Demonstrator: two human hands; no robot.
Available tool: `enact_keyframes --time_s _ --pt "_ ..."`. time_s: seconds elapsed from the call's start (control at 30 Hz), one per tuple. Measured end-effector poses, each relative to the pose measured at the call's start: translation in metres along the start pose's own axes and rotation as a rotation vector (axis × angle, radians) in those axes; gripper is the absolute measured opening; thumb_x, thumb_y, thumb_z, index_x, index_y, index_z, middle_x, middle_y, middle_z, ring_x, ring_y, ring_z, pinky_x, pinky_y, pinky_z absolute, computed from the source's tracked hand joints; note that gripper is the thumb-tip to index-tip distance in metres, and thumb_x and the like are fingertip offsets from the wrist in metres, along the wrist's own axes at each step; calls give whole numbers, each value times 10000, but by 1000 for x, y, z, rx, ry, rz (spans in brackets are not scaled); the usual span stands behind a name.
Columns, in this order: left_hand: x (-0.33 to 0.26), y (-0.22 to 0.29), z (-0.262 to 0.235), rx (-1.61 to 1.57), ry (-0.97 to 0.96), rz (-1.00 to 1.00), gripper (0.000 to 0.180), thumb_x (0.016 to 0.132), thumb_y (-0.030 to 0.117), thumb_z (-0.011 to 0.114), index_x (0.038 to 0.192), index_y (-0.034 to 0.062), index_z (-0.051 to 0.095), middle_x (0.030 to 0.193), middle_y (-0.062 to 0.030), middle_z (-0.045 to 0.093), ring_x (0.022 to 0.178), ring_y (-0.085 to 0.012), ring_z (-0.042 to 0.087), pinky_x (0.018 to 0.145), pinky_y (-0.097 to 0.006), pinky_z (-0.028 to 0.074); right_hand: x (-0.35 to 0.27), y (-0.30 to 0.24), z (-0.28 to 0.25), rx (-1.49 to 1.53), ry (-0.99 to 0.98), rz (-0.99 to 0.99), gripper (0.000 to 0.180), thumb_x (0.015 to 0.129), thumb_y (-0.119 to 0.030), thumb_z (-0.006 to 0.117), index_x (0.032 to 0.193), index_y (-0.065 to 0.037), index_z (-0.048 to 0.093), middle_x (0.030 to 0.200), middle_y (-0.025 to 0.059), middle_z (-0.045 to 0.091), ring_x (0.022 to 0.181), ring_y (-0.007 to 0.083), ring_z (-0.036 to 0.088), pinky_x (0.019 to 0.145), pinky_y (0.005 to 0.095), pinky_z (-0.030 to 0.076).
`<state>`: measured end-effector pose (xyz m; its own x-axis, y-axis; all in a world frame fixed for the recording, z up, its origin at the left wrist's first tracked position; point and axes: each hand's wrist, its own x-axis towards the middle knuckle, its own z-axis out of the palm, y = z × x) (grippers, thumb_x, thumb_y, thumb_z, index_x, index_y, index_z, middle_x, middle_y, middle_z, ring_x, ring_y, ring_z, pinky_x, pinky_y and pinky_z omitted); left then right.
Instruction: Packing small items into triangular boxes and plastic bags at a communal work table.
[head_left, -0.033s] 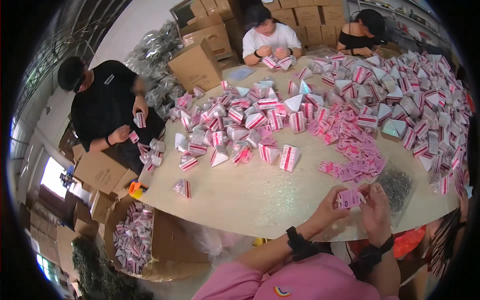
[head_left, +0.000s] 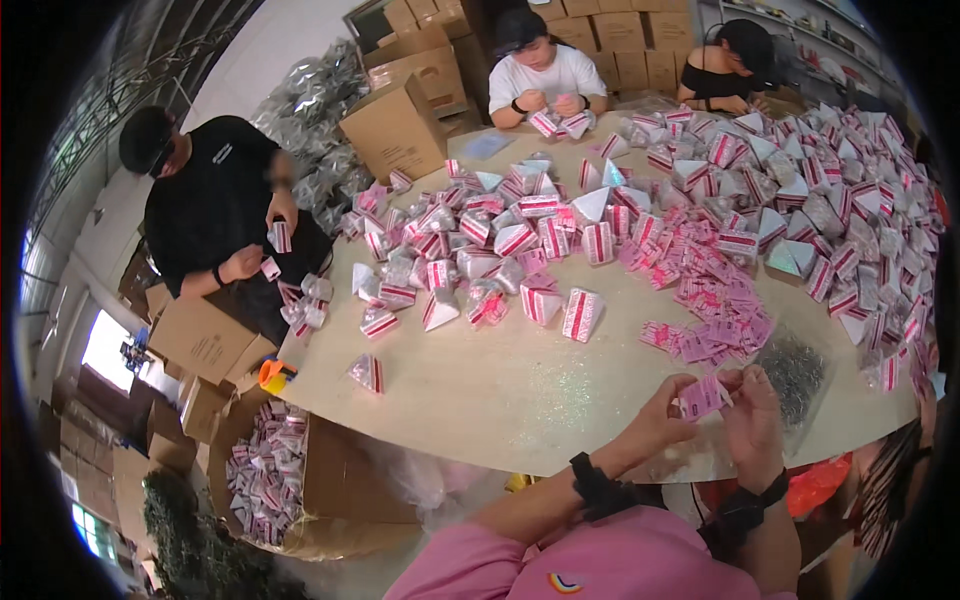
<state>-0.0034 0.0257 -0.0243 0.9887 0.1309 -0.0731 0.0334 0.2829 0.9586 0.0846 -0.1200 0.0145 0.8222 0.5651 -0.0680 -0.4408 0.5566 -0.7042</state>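
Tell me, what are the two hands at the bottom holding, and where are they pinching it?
A small flat pink paper card, pinched between both hands: the left hand grips its left end, the right hand its right end.

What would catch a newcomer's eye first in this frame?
The heap of pink-and-white triangular packets spread over the far half of the round table. Near the lower edge, the left hand and right hand together hold one flat pink packet. A cardboard box of finished packets sits on the floor at left.
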Motion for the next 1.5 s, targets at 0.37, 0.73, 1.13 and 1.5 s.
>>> enact_keyframes --time_s 0.37,0.73,1.13,1.5 --pt "-4 45 -13 951 74 646 609 814 200 630 1352 53 386 1296 -216 441 1131 -378 482 947 -427 410 -8 16 22 -189 -9 134 125 888 -136 589 866 -63 491 598 31 497 474 125 498 525 291 486" --pt "-14 57 -26 906 -152 479 372 855 227 579 1167 34 514 1038 -165 585 986 -350 553 835 -407 452 -13 21 29 -123 -73 425 113 858 -84 599 830 -54 494 578 39 510 372 71 384 374 200 310" --pt "-47 11 -61 570 102 206 192 867 182 610 778 23 551 658 -85 554 609 -191 550 561 -308 427 0 56 34 -494 -313 535 173 794 0 611 934 -35 516 683 39 567 536 72 498 482 210 396" --pt "-56 -11 -62 -160 197 -167 182 937 158 535 788 55 524 630 18 478 544 -57 433 478 -221 352 -5 76 44 -1233 -459 -90 98 806 -50 627 876 -30 561 730 72 562 643 166 543 567 295 414"
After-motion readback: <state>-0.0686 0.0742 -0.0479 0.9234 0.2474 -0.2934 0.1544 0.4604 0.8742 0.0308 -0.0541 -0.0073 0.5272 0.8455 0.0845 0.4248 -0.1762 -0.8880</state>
